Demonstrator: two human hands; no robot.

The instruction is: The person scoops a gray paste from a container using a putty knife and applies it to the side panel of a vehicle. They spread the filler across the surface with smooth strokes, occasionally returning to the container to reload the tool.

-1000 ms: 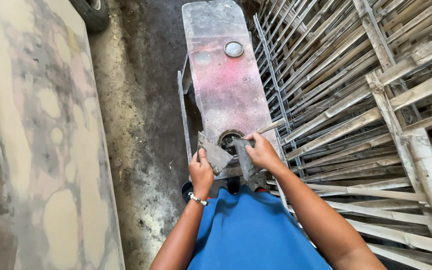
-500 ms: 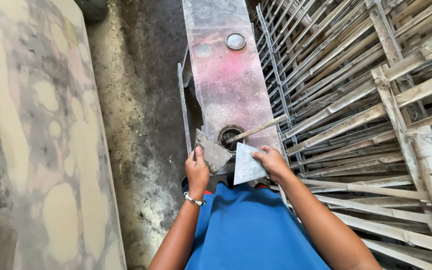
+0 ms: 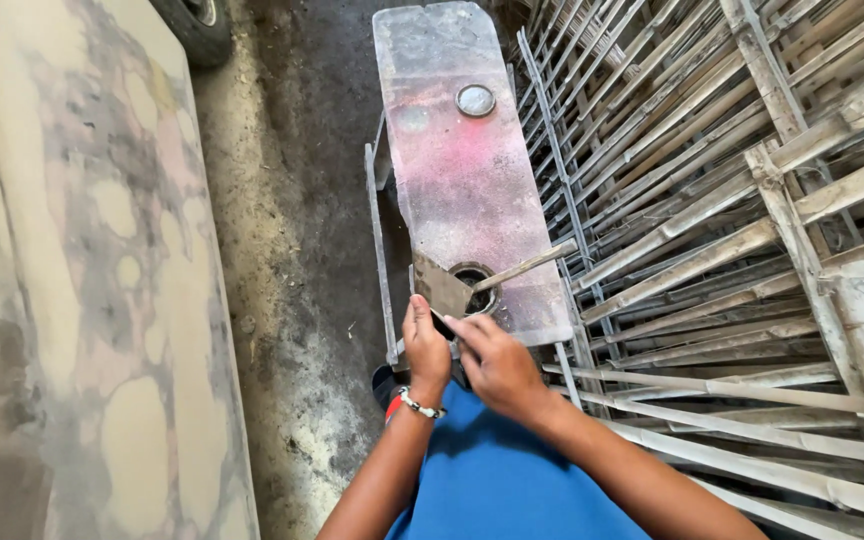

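You're in a rough workshop yard: dirt floor [image 3: 292, 300], a stained metal tabletop [image 3: 452, 170], stacked welded metal frames [image 3: 732, 200] beside you, a tyre [image 3: 197, 25].

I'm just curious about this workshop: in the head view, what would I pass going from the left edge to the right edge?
Mottled slab → dirt floor → metal plate, with the left hand and right hand at its near end → stacked metal frames.
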